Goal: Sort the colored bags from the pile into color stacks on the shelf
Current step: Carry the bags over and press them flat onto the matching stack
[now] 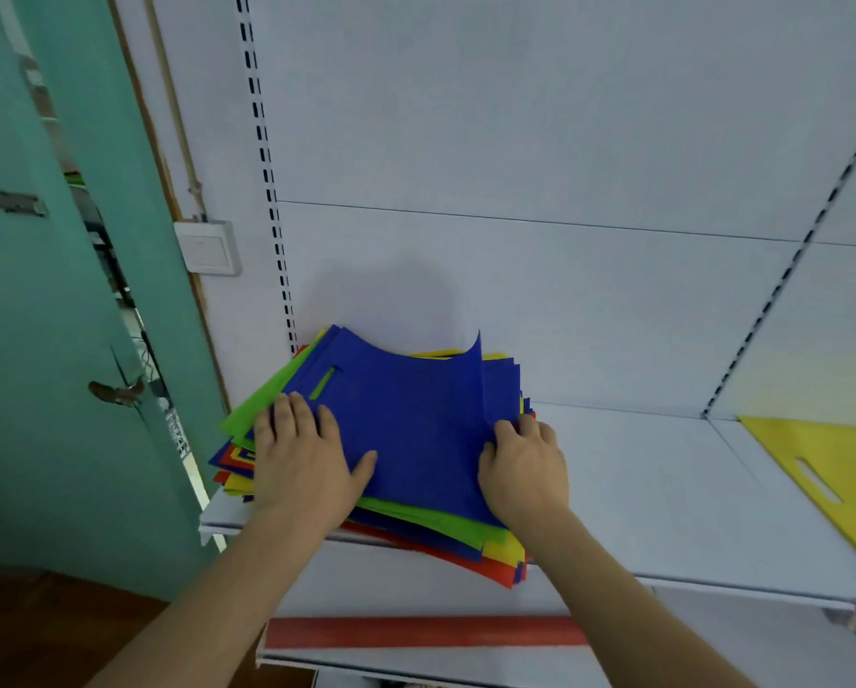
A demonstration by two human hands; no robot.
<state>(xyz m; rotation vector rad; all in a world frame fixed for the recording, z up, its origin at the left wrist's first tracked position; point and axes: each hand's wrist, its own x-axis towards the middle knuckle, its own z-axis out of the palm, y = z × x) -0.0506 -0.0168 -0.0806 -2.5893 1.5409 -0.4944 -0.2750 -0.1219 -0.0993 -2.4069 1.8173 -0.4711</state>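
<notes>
Head view: at the shelf's (664,489) left end I see my left hand (302,454) pressing flat on the pile (366,518), my right hand (523,464) pinching the top blue bag's (416,414) lifted right edge. One yellow bag (833,469) lies at the shelf's right end.

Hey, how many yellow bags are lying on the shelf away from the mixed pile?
1: a flat yellow bag with a cut-out handle at the white shelf's right end. More may lie beyond the frame edge.
</notes>
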